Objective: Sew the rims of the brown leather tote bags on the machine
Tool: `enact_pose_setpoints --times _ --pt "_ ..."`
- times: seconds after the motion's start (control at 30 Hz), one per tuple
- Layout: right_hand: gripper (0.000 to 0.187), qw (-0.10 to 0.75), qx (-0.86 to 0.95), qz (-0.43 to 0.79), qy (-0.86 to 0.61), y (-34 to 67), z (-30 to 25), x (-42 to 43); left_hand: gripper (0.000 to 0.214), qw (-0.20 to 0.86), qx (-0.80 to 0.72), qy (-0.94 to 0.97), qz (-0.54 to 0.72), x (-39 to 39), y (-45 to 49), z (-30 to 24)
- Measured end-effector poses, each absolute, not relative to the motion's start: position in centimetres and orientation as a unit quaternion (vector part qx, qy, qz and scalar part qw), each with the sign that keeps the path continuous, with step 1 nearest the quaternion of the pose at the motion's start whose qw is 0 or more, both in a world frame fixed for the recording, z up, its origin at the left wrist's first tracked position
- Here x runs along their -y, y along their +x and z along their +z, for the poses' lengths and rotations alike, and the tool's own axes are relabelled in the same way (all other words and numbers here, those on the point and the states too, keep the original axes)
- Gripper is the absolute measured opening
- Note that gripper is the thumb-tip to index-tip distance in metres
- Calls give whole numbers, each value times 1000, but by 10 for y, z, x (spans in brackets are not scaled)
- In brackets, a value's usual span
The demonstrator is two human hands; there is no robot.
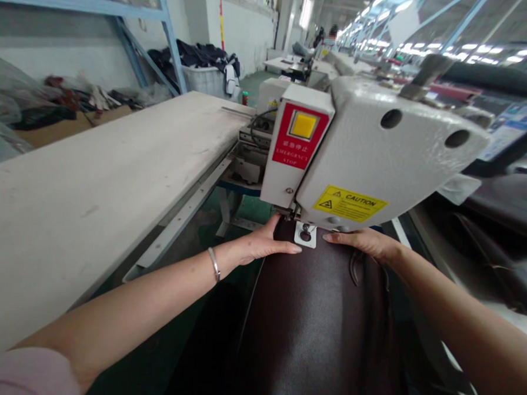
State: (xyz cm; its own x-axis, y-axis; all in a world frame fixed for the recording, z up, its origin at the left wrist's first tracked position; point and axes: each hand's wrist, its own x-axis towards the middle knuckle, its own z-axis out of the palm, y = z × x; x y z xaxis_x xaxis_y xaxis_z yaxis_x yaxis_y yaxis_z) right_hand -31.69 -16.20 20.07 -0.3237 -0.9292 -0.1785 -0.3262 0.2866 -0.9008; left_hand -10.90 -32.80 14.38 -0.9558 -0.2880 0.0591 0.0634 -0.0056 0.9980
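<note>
A dark brown leather piece [301,317], smooth and glossy, hangs from the head of an industrial sewing machine [381,150] down toward me. My left hand [267,242] grips its left edge, thumb on top and the other fingers mostly hidden. On the right side my right hand [367,241] holds the leather the same way, its thumb pointing inward. Between the two thumbs lies a small square metal plate [299,242] with a round opening, directly below the machine head. A thin leather loop [354,270] dangles near my right hand.
A yellow emergency stop button [303,126] faces me on the machine. To the left stretches a long pale table [92,171], with a metal rail [183,217] along its side. A bin of dark cloth [203,79] stands behind. More dark leather [500,233] lies at right.
</note>
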Motion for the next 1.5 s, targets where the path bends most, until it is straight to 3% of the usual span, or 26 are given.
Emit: enact_pose_setpoints --times 0.53,0.83,1.07,1.27,1.5 --pt "42 348 -693 -461 -431 -321 195 170 101 161 678 77 -713 325 -113 144" --pt "39 369 -718 -408 -426 -328 199 154 88 189 684 63 -702 311 -119 135" --pt "55 349 -708 -452 -415 -315 198 165 89 199 671 60 -712 318 -111 138" --pt "55 355 -720 -450 -391 -318 191 164 88 212 654 82 -722 312 -108 139" --pt "79 250 -798 -434 -334 -322 172 129 77 142 600 124 -778 292 -84 140"
